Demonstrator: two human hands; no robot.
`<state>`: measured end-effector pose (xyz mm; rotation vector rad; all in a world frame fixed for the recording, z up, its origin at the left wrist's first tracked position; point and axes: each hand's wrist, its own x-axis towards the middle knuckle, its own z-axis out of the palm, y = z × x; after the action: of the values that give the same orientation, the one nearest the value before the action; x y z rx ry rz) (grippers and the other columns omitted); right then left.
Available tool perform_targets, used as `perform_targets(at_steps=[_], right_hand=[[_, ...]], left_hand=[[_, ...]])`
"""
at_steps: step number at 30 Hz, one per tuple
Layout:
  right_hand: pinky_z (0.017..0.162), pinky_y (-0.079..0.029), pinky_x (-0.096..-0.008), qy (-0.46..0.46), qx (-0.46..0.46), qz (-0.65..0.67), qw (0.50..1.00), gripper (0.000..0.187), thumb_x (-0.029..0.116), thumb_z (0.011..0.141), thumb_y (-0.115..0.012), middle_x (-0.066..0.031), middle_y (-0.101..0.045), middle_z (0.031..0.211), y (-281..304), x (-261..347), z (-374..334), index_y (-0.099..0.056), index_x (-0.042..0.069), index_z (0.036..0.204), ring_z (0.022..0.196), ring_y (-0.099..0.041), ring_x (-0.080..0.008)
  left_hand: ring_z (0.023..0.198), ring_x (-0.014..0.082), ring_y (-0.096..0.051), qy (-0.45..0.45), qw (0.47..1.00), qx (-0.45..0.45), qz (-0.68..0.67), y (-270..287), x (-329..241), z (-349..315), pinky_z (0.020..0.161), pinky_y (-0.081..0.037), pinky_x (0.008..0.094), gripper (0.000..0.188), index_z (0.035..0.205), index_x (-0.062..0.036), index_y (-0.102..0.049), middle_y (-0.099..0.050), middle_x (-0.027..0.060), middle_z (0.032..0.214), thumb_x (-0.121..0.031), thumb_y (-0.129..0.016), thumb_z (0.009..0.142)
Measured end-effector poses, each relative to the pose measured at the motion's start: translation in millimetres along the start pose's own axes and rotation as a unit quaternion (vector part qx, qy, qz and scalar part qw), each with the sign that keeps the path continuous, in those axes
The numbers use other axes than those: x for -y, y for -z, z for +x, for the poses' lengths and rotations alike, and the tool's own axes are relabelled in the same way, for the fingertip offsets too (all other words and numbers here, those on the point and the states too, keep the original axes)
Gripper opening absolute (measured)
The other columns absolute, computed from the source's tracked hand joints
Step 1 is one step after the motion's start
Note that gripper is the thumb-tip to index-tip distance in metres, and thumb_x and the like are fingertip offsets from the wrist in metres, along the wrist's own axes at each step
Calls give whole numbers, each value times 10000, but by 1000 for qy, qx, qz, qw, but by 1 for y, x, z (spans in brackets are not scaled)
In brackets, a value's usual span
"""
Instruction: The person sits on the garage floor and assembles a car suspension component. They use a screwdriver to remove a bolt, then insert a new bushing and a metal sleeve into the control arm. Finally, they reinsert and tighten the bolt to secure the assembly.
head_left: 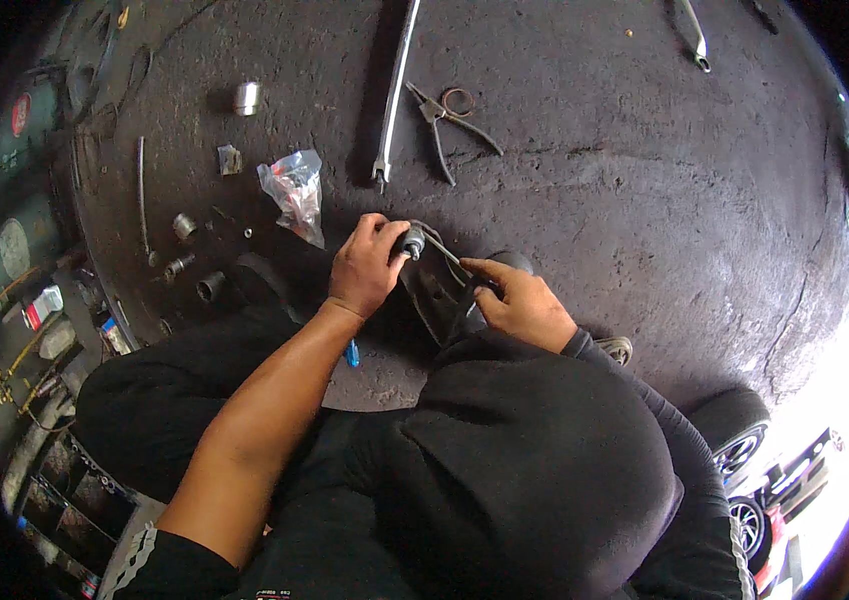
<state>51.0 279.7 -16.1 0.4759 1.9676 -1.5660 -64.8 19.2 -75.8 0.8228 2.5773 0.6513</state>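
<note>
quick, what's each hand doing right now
Left hand: closed, holding a small dark round part with its fingertips.
Right hand: closed, fingers pinching a thin grey rod.

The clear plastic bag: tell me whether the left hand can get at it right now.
Probably yes: the clear plastic bag lies close to the left hand, with nothing visible between them, though that hand would likely have to release the round metal part first.
</note>
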Motion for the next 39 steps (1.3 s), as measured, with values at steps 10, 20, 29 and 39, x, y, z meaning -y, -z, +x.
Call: perform_targets(at_steps=[10, 20, 29, 39], right_hand=[[982, -614, -504, -26, 23, -111, 993, 535, 175, 972, -647, -252, -806, 1166, 9, 26, 17, -736, 168, 1499, 1059, -796, -434], [924, -615, -587, 16, 73, -217, 973, 510, 209, 925, -697, -257, -804, 1050, 24, 54, 37, -765, 138, 1425, 981, -771, -482], [952, -610, -570, -31, 96, -210, 973, 536, 218, 943, -710, -251, -808, 1092, 20, 70, 44, -729, 113, 1469, 1036, -769, -481], [942, -623, -461, -89, 55, -194, 975, 530, 146, 970, -698, -237, -822, 1176, 7, 74, 42, -742, 170, 1498, 1016, -819, -390]], left_hand=[[1054, 281, -798, 160, 954, 55, -247, 0, 33, 1, 947, -650, 419, 400, 1319, -59, -760, -790, 132, 1180, -94, -877, 938], [1044, 189, -820, 302, 903, 43, -302, -9, 21, -7, 951, -635, 344, 282, 1261, 54, -784, -856, 157, 1133, -114, -817, 1037], [970, 247, -851, 333, 890, -7, -312, -19, 17, -10, 879, -653, 372, 214, 1159, 11, -824, -861, 174, 1078, -113, -840, 985], [1046, 244, -835, 362, 870, -4, -335, -18, 14, -14, 944, -643, 365, 280, 1262, 28, -800, -858, 173, 1161, -116, -818, 1022]])
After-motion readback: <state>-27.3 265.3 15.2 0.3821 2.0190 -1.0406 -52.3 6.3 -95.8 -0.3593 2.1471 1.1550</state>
